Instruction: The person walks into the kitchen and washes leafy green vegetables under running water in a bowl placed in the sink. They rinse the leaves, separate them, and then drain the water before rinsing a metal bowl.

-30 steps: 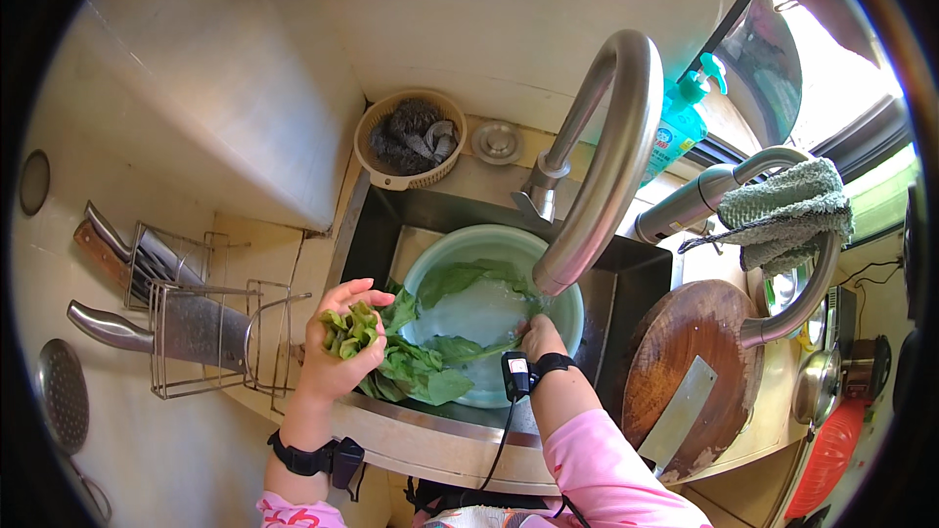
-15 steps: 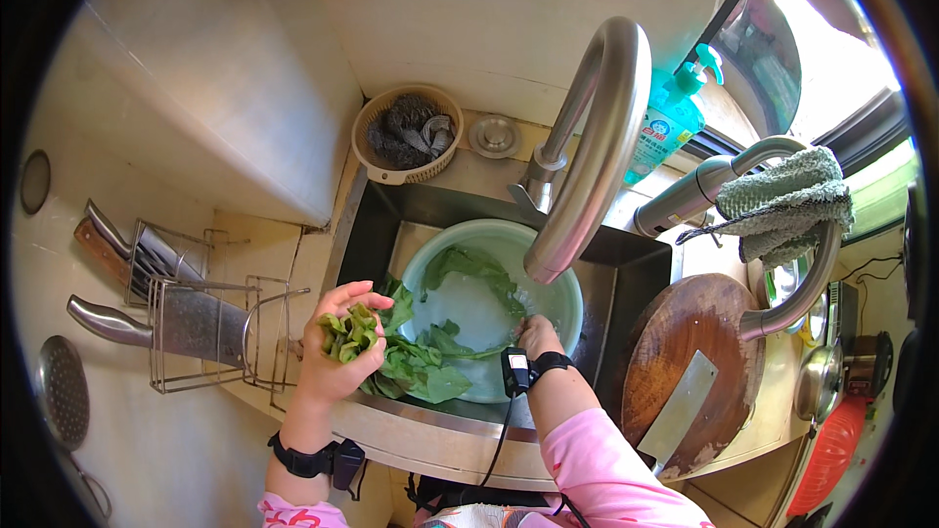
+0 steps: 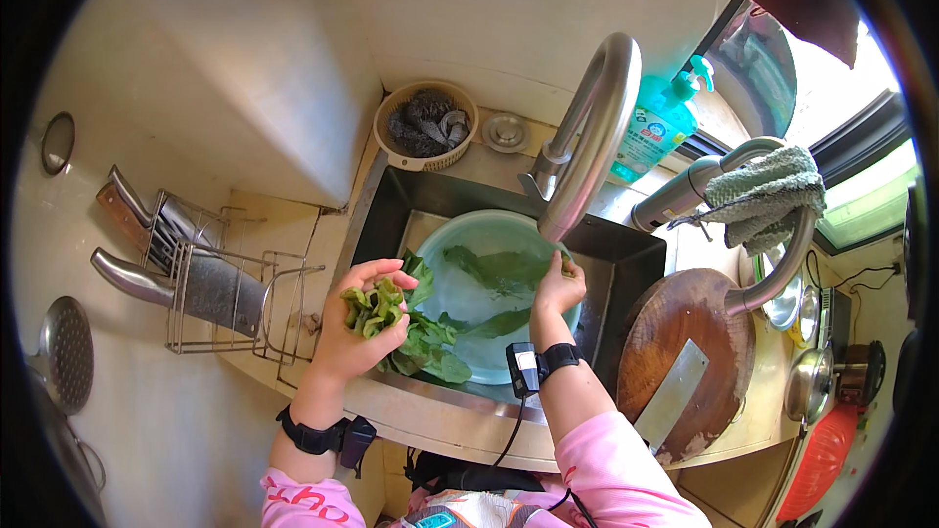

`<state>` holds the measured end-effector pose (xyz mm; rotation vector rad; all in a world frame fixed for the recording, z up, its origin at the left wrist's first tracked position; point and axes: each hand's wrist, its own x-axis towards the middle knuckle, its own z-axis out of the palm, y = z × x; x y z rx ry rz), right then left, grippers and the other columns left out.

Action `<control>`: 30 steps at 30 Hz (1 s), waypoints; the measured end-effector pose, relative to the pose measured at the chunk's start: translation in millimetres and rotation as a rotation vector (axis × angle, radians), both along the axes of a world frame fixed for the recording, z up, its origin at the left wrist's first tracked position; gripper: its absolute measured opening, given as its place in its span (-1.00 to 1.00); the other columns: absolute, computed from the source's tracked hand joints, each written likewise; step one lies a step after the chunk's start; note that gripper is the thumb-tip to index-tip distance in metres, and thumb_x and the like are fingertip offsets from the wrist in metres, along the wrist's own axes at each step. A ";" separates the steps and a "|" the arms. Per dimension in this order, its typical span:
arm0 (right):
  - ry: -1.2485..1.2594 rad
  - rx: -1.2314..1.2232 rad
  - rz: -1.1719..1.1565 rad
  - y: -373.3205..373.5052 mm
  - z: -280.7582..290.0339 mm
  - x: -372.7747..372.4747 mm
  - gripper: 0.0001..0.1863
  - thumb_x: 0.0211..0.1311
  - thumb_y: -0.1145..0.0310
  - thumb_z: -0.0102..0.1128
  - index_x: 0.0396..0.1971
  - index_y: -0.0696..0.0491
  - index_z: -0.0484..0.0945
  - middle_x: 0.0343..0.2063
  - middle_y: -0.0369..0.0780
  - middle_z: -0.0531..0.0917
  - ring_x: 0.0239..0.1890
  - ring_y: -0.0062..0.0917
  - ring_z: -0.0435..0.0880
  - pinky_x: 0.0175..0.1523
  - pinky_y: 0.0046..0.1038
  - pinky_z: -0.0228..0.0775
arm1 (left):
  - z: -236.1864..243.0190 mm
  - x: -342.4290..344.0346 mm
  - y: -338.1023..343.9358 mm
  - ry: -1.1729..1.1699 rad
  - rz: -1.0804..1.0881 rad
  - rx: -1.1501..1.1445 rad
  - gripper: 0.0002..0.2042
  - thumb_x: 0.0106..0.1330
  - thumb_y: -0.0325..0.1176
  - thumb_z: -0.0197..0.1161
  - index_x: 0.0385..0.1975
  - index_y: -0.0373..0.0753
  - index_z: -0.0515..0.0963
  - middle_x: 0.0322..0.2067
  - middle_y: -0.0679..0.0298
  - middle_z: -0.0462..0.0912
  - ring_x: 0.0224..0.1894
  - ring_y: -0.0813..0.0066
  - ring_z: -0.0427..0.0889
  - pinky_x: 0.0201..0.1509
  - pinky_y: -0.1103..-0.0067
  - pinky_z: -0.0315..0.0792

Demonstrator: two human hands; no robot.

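My left hand [image 3: 344, 344] is closed around a bunch of leafy greens [image 3: 427, 347]. The cut stems poke out between thumb and fingers, and the leaves hang over the left rim of a pale green basin [image 3: 481, 217]. At the basin's right side, my right hand [image 3: 558, 290] pinches a single green leaf [image 3: 501, 272] by its end, its blade stretching left over the water. Another leaf [image 3: 494, 324] floats nearer to me. The basin holds water and sits in a dark metal sink [image 3: 393, 203].
A curved faucet [image 3: 599, 127] arches over the basin's far right. Left stands a wire rack [image 3: 220, 284] with knives. A round wooden board [image 3: 650, 352] with a cleaver [image 3: 675, 396] lies right. Behind are a scrubber basket [image 3: 426, 162] and a teal pump bottle [image 3: 653, 127].
My right hand has risen from the water toward the basin's far right and now shows a leaf at its fingertips. My left hand still holds the bunch; the whole view has shifted slightly.
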<state>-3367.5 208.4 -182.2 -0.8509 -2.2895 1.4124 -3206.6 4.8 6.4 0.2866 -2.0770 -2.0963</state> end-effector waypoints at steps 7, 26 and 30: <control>0.439 -0.064 0.463 -22.5 76.3 4.3 -0.78 0.11 0.32 0.24 -0.34 0.16 0.57 -0.47 -0.23 0.59 -0.55 -0.60 0.48 -0.42 -0.58 0.32 | 13.1 9.5 6.2 0.066 0.006 0.021 -0.50 -0.05 -0.65 0.17 -0.01 -0.28 0.33 -0.23 0.25 0.51 -0.29 0.62 0.44 -0.15 0.65 0.39; 0.317 -0.457 1.308 -69.7 168.2 81.1 -0.83 -0.10 0.50 0.33 -0.42 0.13 0.64 -0.38 -0.21 0.60 -0.32 -0.44 0.61 -0.19 -0.52 0.44 | -8.7 10.1 2.1 -0.042 -0.022 -0.084 -0.37 -0.09 -0.65 0.14 0.14 -0.34 0.27 -0.07 0.21 0.49 0.00 0.53 0.44 0.10 0.60 0.31; 0.307 -0.537 1.353 -70.3 163.5 85.0 -0.82 -0.06 0.47 0.30 -0.37 0.12 0.62 -0.40 -0.21 0.54 -0.33 -0.42 0.56 -0.19 -0.50 0.41 | -14.4 14.1 1.2 -0.060 -0.024 -0.133 -0.48 -0.08 -0.62 0.19 0.01 -0.34 0.36 -0.13 0.26 0.51 -0.06 0.55 0.47 0.05 0.64 0.33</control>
